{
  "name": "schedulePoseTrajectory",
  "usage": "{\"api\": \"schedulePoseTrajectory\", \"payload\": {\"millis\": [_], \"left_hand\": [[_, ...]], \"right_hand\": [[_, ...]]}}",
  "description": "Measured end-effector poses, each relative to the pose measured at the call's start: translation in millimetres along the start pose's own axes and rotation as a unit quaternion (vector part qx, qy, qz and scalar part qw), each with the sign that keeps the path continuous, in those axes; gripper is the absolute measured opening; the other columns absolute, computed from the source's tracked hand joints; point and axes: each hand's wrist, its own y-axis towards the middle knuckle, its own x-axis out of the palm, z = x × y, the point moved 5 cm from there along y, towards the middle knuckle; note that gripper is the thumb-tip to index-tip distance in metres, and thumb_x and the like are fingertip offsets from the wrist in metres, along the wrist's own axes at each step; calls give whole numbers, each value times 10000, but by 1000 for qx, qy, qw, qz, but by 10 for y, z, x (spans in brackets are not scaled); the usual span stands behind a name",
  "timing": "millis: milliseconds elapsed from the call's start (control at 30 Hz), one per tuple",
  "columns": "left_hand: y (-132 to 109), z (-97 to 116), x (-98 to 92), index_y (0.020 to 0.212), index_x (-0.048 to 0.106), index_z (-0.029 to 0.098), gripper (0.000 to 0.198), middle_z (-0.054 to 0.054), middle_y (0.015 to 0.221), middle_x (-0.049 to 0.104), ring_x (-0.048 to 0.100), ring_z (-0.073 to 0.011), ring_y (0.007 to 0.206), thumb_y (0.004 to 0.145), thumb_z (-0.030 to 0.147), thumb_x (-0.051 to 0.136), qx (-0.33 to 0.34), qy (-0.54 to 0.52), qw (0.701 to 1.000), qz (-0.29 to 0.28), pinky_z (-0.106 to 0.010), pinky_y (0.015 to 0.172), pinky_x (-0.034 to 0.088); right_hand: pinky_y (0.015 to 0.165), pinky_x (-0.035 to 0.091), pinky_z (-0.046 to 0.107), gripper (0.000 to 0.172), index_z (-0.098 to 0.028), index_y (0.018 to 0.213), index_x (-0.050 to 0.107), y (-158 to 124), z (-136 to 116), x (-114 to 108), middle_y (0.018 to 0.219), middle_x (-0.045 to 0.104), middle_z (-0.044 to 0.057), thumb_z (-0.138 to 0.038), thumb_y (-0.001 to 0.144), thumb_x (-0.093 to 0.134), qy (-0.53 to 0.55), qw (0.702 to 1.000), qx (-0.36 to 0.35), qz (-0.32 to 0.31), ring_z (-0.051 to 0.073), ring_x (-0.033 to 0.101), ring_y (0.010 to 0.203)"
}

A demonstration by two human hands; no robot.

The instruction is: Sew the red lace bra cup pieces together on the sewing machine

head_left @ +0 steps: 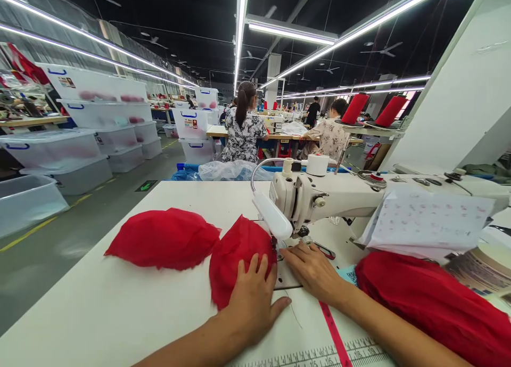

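Observation:
My left hand (253, 300) lies spread on a red fabric piece (235, 244), whose right edge is at the needle area of a white sewing machine (339, 194). My right hand (315, 271) rests beside the presser foot, fingers stretched toward that edge; the fingertips' exact contact is hard to see. Left of these, a second red fabric piece (163, 238) lies flat on the white table (159, 308). A heap of red fabric (431, 298) sits beyond my right forearm. Behind my right hand, a small black and red tool (326, 251) is partly hidden.
A ruler strip (303, 358) and red tape (333, 332) run along the near table edge. Papers (431, 218) hang on the machine arm. Red thread cones (355, 108) stand behind. Clear plastic bins (107, 116) are stacked at left; co-workers (245, 127) sit ahead.

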Motion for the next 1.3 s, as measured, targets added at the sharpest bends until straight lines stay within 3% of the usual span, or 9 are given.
{"api": "schedulePoseTrajectory", "payload": {"millis": [200,333,467,567,700,933,1300], "left_hand": [[115,86,-21,1246,465,30,697,-286,1301,399,327,-460,1203,808,565,375,-41,13,999,32,-650,892,292],[59,29,-99,1245,463,42,695,-261,1305,409,322,-437,1218,814,575,351,-23,23,999,36,-647,918,266],[-117,-143,-245,1197,507,107,533,-175,1292,468,319,-361,1247,838,489,407,85,34,993,80,-625,981,206],[-240,-247,-272,1175,515,140,426,-119,1284,493,313,-318,1261,841,397,455,185,40,979,80,-585,1012,192],[-285,-272,-233,1212,478,129,453,-114,1296,481,316,-315,1260,808,332,507,245,49,966,67,-569,1023,180],[-233,-213,-181,1211,490,137,442,-131,1280,492,436,-319,1163,821,345,471,260,32,965,13,-508,956,318],[-202,-167,-144,1141,528,163,374,-120,1092,563,485,-291,1004,818,337,454,253,2,967,27,-458,848,385]], "right_hand": [[766,385,374,265,-127,1059,519,-22,-43,-113,895,617,92,-82,880,329,44,999,15,5,201,529,819],[791,384,380,246,-142,1040,535,-73,-26,-115,920,618,84,-104,895,340,81,996,27,9,195,527,826],[802,378,376,221,-156,982,566,-129,19,-81,935,619,69,-115,894,367,117,992,49,13,188,521,827],[771,382,351,221,-161,914,587,-133,16,-55,882,615,58,-108,889,374,137,989,56,10,174,514,788],[731,376,327,228,-159,863,596,-100,-41,-40,795,590,49,-112,889,374,155,987,46,3,160,499,743],[754,358,344,216,-165,903,598,-86,-136,-9,778,558,43,-119,874,388,160,987,12,-21,157,472,725],[770,352,346,237,-171,969,586,-102,-162,-18,773,536,37,-119,884,371,167,986,8,-5,154,447,728]]}}
